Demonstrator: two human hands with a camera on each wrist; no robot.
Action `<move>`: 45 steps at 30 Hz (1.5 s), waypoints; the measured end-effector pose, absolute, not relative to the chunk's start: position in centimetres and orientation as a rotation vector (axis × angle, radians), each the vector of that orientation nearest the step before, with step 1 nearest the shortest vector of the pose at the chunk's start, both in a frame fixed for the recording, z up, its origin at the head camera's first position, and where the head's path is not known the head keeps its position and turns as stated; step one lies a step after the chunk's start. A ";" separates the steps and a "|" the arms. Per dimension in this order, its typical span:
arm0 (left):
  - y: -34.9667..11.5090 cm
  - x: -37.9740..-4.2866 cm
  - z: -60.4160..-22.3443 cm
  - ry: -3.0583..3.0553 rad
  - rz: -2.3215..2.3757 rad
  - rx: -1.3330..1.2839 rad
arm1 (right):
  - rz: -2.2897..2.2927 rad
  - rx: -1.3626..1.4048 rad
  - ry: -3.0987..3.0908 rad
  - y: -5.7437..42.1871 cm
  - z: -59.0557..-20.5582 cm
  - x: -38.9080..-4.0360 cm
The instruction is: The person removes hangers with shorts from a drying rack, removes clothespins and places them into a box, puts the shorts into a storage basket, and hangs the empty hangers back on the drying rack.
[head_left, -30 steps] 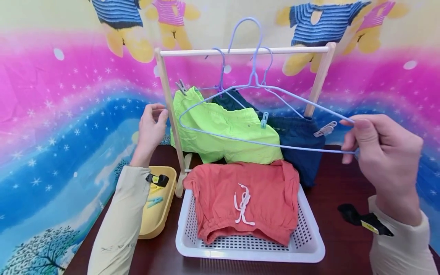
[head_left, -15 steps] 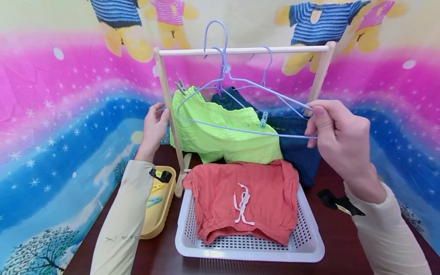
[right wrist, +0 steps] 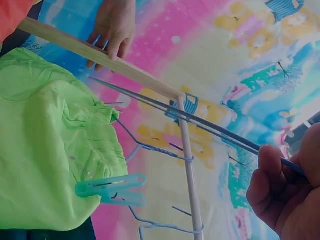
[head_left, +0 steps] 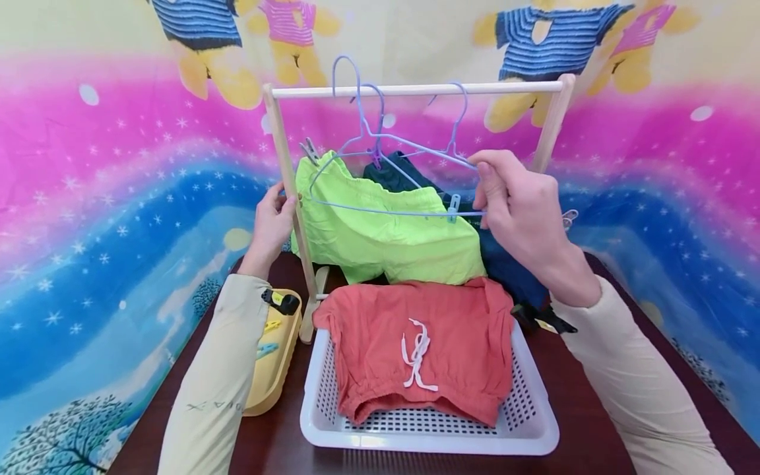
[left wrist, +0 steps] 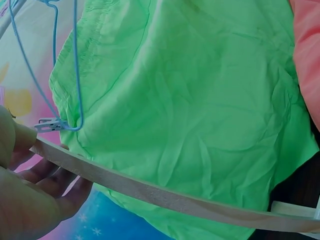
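My right hand [head_left: 522,208] pinches the right end of a bare blue wire hanger [head_left: 398,212], held in front of a small wooden clothes rack [head_left: 415,90]. Its hook stands just before the rail, toward the left. At the rack's left post my left hand [head_left: 274,221] has thumb and fingers round the wood, as the left wrist view shows of the post [left wrist: 150,195]. Behind the held hanger, neon green shorts [head_left: 380,231] hang from another hanger, clipped by a grey clothespin [head_left: 310,150] and a teal clothespin [head_left: 454,206]. Dark blue shorts [head_left: 505,260] hang behind them, partly hidden.
Red shorts [head_left: 427,349] with white drawstrings lie in a white perforated basket [head_left: 427,443] in front of the rack. Left of it, partly under my left sleeve, a yellow tray [head_left: 270,389] holds several clothespins. A printed cloth [head_left: 148,145] surrounds the dark table.
My right hand has carried the bare hanger leftward and away from me, its hook coming from mid-rail to the left part. My left hand has closed in on the left post.
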State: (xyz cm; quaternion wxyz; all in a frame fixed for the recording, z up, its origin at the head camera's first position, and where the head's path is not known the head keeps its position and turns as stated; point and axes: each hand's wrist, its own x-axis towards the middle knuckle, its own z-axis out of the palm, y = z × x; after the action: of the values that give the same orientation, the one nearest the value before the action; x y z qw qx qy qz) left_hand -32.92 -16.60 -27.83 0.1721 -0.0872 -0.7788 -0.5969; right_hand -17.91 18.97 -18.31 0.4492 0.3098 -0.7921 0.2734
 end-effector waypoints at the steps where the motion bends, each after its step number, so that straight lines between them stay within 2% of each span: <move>1: -16.7 -32.9 -27.9 -2.210 -1.695 -0.248 | 0.678 0.766 -1.963 18.8 -18.3 -18.1; 16: -17.0 -32.9 -27.8 -2.265 -1.680 -0.262 | 0.648 0.803 -1.970 15.4 -17.9 -20.9; 35: -17.1 -32.9 -27.7 -2.285 -1.694 -0.239 | 0.600 0.848 -2.006 11.5 -18.7 -22.2; 45: -17.3 -33.0 -27.7 -2.278 -1.732 -0.228 | 0.556 0.895 -2.000 11.0 -20.7 -22.1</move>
State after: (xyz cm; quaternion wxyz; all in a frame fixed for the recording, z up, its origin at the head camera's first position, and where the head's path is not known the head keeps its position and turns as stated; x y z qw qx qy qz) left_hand -32.97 -17.28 -27.70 0.1350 -0.0788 -0.7862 -0.5979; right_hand -22.12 11.04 -20.70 0.4265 0.3581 -0.8002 0.2227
